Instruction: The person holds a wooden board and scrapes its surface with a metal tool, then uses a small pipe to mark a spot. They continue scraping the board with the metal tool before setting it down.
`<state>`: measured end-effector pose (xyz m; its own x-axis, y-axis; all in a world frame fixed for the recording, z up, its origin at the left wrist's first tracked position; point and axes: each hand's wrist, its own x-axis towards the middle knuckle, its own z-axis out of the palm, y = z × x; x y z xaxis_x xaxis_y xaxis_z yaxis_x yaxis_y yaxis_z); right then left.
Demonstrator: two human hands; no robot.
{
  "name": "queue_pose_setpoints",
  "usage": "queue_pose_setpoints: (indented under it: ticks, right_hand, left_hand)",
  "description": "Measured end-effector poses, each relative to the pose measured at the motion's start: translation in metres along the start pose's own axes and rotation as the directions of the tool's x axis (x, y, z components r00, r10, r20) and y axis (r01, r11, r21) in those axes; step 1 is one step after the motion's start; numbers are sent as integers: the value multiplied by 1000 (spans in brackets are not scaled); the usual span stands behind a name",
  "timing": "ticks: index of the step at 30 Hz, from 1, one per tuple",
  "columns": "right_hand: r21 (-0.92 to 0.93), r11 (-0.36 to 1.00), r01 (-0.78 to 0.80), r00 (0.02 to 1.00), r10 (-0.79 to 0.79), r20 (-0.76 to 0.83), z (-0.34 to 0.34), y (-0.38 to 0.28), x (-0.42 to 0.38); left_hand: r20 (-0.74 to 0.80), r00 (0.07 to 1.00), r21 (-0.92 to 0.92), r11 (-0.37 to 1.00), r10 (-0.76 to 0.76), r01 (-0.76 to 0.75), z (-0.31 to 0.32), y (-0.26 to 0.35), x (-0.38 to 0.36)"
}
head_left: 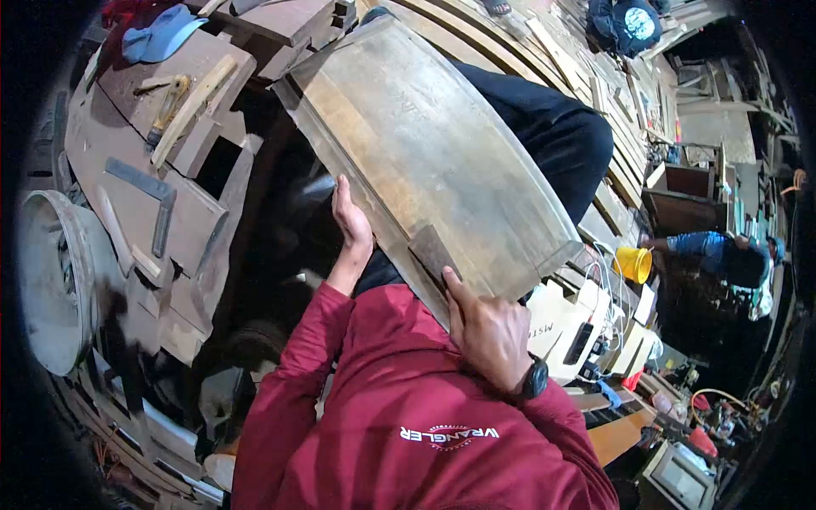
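A broad, slightly curved wooden panel (pixel 442 144) with a lipped near edge lies slanted across my lap. My left hand (pixel 353 223) holds it at that edge, thumb pointing up along the lip; its other fingers are mostly hidden. In my right hand (pixel 493 336) is a small brown piece of sandpaper (pixel 431 246), pressed flat against the panel near the lip. The index finger stretches along the sandpaper and the other fingers curl in. Pale and darker patches mark the panel's surface.
On the left, a wooden bench (pixel 127 221) bears a metal square (pixel 149 191), a chisel-like tool (pixel 170 106) and a blue cap (pixel 161 34). A round tub (pixel 55 280) stands beside it. Rightward are stacked planks, a yellow bucket (pixel 632 264), cables and another person (pixel 714 255).
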<state>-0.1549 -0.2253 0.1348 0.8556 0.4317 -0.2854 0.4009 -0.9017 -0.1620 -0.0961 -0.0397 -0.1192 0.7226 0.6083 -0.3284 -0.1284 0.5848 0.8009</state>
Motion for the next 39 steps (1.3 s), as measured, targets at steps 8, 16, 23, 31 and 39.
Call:
queue_pose_setpoints:
  ticks: [8, 16, 23, 31, 39]
  right_hand:
    - [-53, 998, 37, 999, -36, 21, 7, 3, -2]
    - [-17, 998, 62, 998, -62, 30, 3, 3, 3]
    - [-1, 999, 45, 998, -45, 38, -1, 3, -5]
    - [12, 999, 48, 999, -48, 21, -1, 10, -23]
    - [21, 998, 58, 998, -58, 31, 0, 18, -35]
  left_hand:
    - [-40, 998, -101, 994, -54, 50, 11, 11, -3]
    - [-22, 999, 15, 999, -28, 29, -13, -8, 2]
    - [-103, 991, 23, 996, -85, 88, 3, 5, -3]
    - [-88, 993, -44, 997, -74, 70, 4, 6, -2]
    - [-12, 991, -86, 988, -130, 128, 3, 11, -3]
